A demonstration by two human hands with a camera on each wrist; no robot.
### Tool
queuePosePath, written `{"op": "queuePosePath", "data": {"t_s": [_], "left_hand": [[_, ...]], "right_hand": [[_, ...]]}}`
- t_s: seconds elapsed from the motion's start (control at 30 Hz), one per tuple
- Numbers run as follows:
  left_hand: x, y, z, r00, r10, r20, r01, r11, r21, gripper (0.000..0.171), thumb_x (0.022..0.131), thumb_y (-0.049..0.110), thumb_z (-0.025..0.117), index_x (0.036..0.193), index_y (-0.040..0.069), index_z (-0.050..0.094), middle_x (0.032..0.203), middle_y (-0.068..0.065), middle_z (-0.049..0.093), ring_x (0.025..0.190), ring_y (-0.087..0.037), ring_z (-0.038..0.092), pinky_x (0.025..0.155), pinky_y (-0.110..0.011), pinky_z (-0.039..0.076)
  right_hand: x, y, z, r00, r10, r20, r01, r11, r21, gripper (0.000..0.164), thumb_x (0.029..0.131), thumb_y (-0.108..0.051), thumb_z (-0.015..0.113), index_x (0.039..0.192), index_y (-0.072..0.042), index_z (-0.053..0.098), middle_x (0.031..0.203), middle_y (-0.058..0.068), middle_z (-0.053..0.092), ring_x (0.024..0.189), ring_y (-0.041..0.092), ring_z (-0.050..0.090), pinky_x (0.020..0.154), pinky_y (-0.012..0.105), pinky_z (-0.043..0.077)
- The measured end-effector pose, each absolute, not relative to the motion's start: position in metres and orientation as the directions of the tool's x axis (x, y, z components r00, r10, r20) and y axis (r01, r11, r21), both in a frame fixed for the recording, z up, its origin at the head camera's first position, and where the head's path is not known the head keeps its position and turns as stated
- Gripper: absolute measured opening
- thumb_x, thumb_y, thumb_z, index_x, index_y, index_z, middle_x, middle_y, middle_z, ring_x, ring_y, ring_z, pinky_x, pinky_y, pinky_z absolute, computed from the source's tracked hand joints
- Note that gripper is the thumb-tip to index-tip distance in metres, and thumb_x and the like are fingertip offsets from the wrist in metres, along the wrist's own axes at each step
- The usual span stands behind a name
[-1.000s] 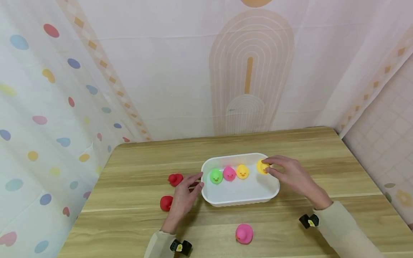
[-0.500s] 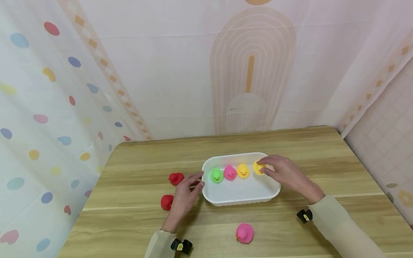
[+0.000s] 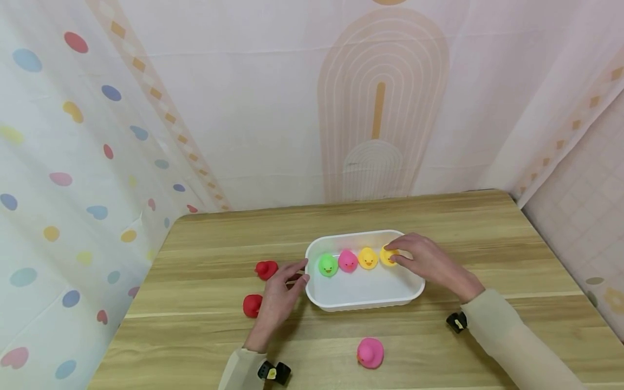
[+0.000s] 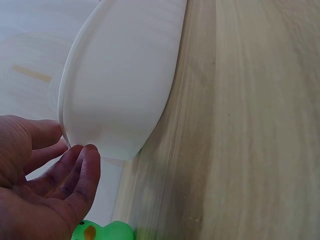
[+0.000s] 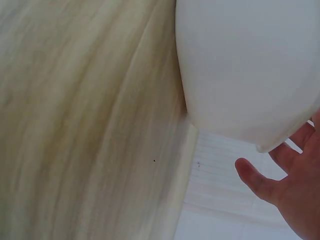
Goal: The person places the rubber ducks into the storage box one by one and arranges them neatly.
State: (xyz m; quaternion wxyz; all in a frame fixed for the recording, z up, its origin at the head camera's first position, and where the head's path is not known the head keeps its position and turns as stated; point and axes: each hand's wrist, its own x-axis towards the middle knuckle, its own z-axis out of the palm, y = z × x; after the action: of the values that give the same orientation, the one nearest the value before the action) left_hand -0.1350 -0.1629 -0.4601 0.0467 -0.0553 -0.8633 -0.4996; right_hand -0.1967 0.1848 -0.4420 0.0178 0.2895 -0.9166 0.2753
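A white plastic tub (image 3: 363,292) holds a row of small rubber ducks: a green duck (image 3: 328,265), a pink duck (image 3: 348,261) and a yellow duck (image 3: 368,259). At the row's right end, my right hand (image 3: 431,265) reaches over the rim and pinches a second yellow duck (image 3: 387,255) between thumb and fingers. In the right wrist view the tub's wall hides this duck. My left hand (image 3: 280,300) touches the tub's left end with its fingertips, fingers loosely bent. Below it in the left wrist view shows another green duck (image 4: 107,231).
Two red ducks, one farther back (image 3: 266,270) and one nearer (image 3: 252,306), lie left of the tub beside my left hand. A pink duck (image 3: 370,353) sits in front of the tub on the wooden table (image 3: 205,346). A patterned curtain (image 3: 273,108) hangs behind.
My right hand has moved left and slightly down with the yellow duck, bringing it from the tub's right end beside the other yellow duck. My left hand has stayed at the tub.
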Motion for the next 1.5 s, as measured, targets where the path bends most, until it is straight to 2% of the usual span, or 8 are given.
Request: {"op": "queuePosePath", "data": {"t_s": [0.3,0.7,1.13,1.5], "left_hand": [[-0.135,-0.163,-0.460,-0.991,0.047,0.128,0.134,0.497,0.857,0.041,0.099,0.006,0.069,0.139,0.005,0.065,0.133,-0.012,0.064,0.112,-0.029,0.067,0.096,-0.039,0.059],[-0.135,-0.162,-0.460,-0.990,0.049,0.131,0.138,0.497,0.856,0.040,0.099,0.006,0.069,0.139,0.005,0.066,0.131,-0.011,0.065,0.111,-0.029,0.068,0.095,-0.040,0.059],[-0.136,-0.162,-0.460,-0.991,0.044,0.128,0.133,0.504,0.853,0.041,0.099,0.007,0.070,0.139,0.006,0.066,0.131,-0.011,0.065,0.111,-0.029,0.068,0.095,-0.040,0.059],[-0.136,-0.162,-0.461,-0.991,0.042,0.125,0.129,0.498,0.857,0.040,0.099,0.006,0.069,0.139,0.006,0.066,0.131,-0.011,0.065,0.111,-0.029,0.067,0.095,-0.040,0.059]], "right_hand": [[-0.201,0.180,-0.445,-0.812,-0.554,0.183,-0.569,0.680,-0.462,0.023,0.097,-0.011,0.072,0.119,-0.005,0.076,0.120,0.012,0.073,0.118,0.037,0.064,0.104,0.059,0.049],[-0.203,0.176,-0.445,-0.826,-0.538,0.171,-0.556,0.724,-0.408,0.020,0.095,-0.009,0.074,0.115,-0.005,0.078,0.113,0.009,0.075,0.112,0.033,0.067,0.100,0.056,0.053],[-0.198,0.175,-0.442,-0.843,-0.519,0.139,-0.527,0.751,-0.398,0.025,0.096,-0.013,0.075,0.120,-0.004,0.076,0.120,0.012,0.074,0.118,0.035,0.065,0.105,0.057,0.050],[-0.187,0.184,-0.437,-0.849,-0.455,0.268,-0.528,0.736,-0.424,0.024,0.099,-0.010,0.070,0.120,0.001,0.074,0.124,0.017,0.071,0.122,0.042,0.062,0.105,0.060,0.049]]}}
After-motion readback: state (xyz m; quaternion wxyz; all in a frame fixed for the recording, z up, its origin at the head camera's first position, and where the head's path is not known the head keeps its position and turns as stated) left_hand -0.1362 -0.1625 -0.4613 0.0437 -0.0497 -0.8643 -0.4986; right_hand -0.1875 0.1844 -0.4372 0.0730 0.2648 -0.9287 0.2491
